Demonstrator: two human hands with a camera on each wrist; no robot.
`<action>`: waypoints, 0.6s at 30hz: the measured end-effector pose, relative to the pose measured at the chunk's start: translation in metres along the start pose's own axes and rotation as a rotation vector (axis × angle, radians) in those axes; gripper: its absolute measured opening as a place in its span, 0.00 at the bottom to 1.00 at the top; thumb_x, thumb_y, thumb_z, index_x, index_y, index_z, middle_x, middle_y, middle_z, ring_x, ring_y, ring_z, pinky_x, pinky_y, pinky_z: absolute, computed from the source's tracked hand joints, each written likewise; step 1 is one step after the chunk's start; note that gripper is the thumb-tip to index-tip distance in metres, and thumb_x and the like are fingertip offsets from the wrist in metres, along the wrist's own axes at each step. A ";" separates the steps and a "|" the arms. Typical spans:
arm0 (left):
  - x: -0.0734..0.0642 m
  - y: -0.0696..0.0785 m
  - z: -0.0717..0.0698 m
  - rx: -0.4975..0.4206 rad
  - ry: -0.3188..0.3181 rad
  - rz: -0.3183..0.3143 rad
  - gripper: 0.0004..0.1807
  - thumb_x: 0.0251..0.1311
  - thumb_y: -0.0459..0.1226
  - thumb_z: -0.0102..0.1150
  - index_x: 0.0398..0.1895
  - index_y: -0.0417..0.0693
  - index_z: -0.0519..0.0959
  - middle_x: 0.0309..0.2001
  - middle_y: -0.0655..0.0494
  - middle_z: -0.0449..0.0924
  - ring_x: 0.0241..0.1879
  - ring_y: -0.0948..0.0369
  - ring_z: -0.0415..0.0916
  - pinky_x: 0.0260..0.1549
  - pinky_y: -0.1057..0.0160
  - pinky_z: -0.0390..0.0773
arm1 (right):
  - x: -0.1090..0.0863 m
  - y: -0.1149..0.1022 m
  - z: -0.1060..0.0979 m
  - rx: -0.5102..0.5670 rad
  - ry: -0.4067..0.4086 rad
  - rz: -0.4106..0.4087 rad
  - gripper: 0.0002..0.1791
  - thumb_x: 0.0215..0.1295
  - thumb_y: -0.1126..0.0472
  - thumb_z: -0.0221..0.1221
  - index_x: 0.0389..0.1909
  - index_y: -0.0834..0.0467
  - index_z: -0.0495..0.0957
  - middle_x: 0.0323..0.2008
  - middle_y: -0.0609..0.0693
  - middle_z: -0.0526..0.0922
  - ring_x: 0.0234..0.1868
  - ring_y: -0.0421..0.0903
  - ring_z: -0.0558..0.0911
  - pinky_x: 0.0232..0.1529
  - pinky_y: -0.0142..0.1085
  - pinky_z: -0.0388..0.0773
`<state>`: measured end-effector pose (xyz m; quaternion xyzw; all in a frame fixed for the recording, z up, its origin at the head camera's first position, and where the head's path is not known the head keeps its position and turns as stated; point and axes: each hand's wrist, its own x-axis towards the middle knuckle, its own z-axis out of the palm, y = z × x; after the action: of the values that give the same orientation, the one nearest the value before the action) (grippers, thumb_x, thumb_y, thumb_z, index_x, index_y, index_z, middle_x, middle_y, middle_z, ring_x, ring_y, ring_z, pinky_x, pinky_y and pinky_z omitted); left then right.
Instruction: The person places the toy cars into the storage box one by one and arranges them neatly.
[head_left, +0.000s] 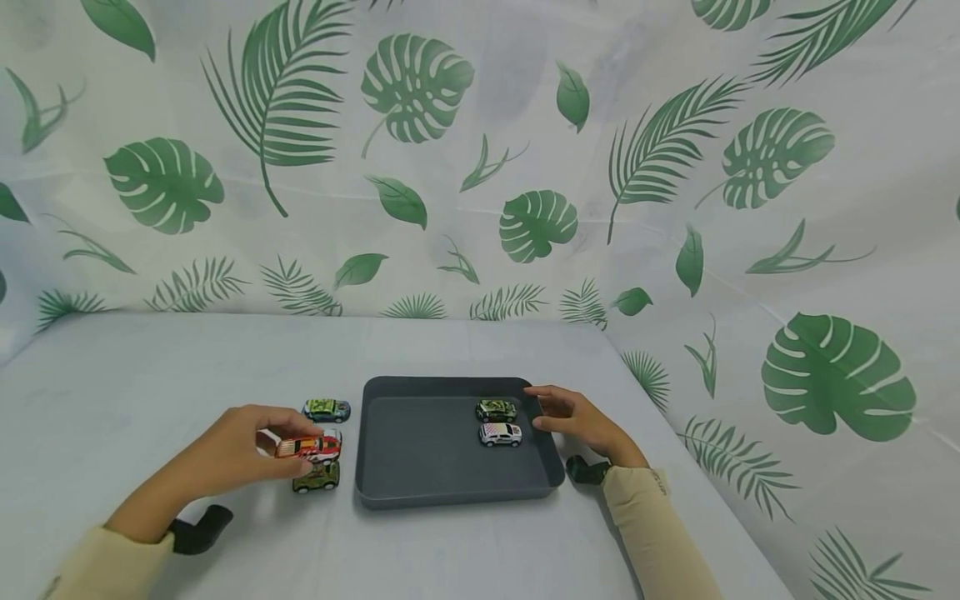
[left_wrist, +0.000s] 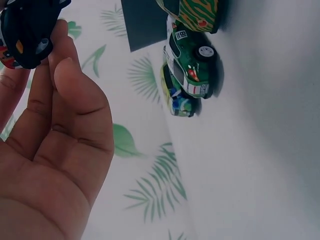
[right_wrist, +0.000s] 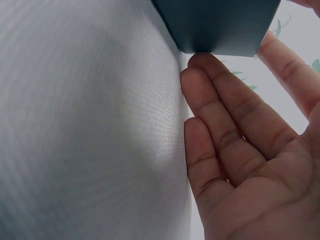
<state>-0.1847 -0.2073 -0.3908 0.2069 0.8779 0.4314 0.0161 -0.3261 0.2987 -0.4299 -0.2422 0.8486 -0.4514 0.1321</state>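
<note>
My left hand [head_left: 240, 450] pinches a red and orange toy car [head_left: 309, 447] between thumb and fingers, above the table left of the tray. In the left wrist view that car's dark underside [left_wrist: 32, 32] shows at the fingertips. Beneath and around it stand a green-yellow toy car [head_left: 326, 410], an olive camouflage toy car [head_left: 317, 477] and a green and white toy car [left_wrist: 190, 62]. My right hand [head_left: 577, 423] is at the right side of the dark grey tray [head_left: 420, 458]; in the right wrist view its extended fingers [right_wrist: 240, 105] lie against the tray's outer wall.
Inside the tray, toward its right side, sit a dark camouflage toy car [head_left: 496, 410] and a white toy car [head_left: 500, 434], side by side. A white cloth covers the table [head_left: 187, 358]. Leaf-printed fabric [head_left: 465, 167] hangs behind and to the right.
</note>
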 end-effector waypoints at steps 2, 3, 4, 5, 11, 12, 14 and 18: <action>0.001 0.002 0.001 -0.009 0.000 -0.009 0.18 0.61 0.41 0.81 0.52 0.46 0.89 0.43 0.60 0.87 0.40 0.65 0.79 0.40 0.64 0.84 | 0.000 0.000 0.000 0.011 0.000 0.008 0.35 0.75 0.60 0.68 0.78 0.65 0.70 0.74 0.70 0.72 0.73 0.70 0.74 0.70 0.61 0.75; 0.002 0.003 0.002 -0.011 0.001 -0.007 0.18 0.61 0.41 0.81 0.52 0.45 0.89 0.43 0.60 0.87 0.40 0.65 0.79 0.40 0.63 0.84 | 0.000 0.001 0.000 0.013 -0.001 0.006 0.35 0.75 0.60 0.68 0.78 0.65 0.70 0.74 0.70 0.72 0.73 0.70 0.73 0.70 0.61 0.74; 0.003 0.004 0.003 -0.018 0.003 -0.012 0.19 0.61 0.41 0.81 0.52 0.45 0.89 0.43 0.59 0.87 0.40 0.64 0.79 0.40 0.63 0.84 | 0.000 0.001 0.000 0.015 -0.001 0.005 0.34 0.75 0.61 0.67 0.78 0.65 0.70 0.74 0.70 0.72 0.73 0.70 0.73 0.70 0.62 0.74; 0.003 0.005 0.004 -0.023 0.005 -0.017 0.19 0.60 0.41 0.81 0.52 0.46 0.90 0.43 0.59 0.87 0.39 0.64 0.79 0.39 0.63 0.83 | 0.001 0.001 0.000 0.015 -0.001 0.005 0.34 0.75 0.61 0.67 0.78 0.66 0.70 0.74 0.70 0.71 0.73 0.71 0.73 0.70 0.62 0.74; 0.010 0.009 0.010 -0.047 0.001 -0.003 0.19 0.61 0.42 0.81 0.52 0.46 0.90 0.41 0.58 0.86 0.37 0.62 0.78 0.37 0.63 0.83 | 0.001 0.001 0.000 0.015 -0.002 0.007 0.34 0.75 0.63 0.67 0.78 0.66 0.69 0.74 0.71 0.71 0.73 0.70 0.73 0.70 0.61 0.75; 0.011 0.010 0.012 -0.052 -0.003 0.002 0.19 0.61 0.42 0.81 0.52 0.45 0.90 0.42 0.59 0.86 0.37 0.62 0.78 0.38 0.63 0.83 | 0.001 0.001 0.000 0.015 -0.002 0.007 0.34 0.75 0.63 0.67 0.78 0.66 0.69 0.74 0.71 0.72 0.73 0.70 0.73 0.70 0.61 0.75; 0.012 0.011 0.014 -0.069 -0.009 0.013 0.19 0.61 0.41 0.81 0.52 0.45 0.89 0.42 0.58 0.87 0.36 0.62 0.79 0.38 0.63 0.83 | 0.000 0.001 0.000 0.015 0.001 0.006 0.34 0.74 0.64 0.67 0.78 0.66 0.70 0.74 0.71 0.72 0.73 0.70 0.73 0.70 0.61 0.75; 0.016 0.011 0.019 -0.104 -0.008 0.043 0.19 0.60 0.40 0.81 0.52 0.43 0.89 0.43 0.58 0.88 0.36 0.64 0.80 0.38 0.63 0.84 | 0.000 0.001 0.000 0.018 -0.002 -0.006 0.34 0.74 0.64 0.66 0.77 0.67 0.69 0.72 0.71 0.73 0.70 0.69 0.76 0.68 0.59 0.77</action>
<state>-0.1913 -0.1811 -0.3913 0.2261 0.8497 0.4759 0.0211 -0.3265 0.2990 -0.4309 -0.2438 0.8437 -0.4592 0.1338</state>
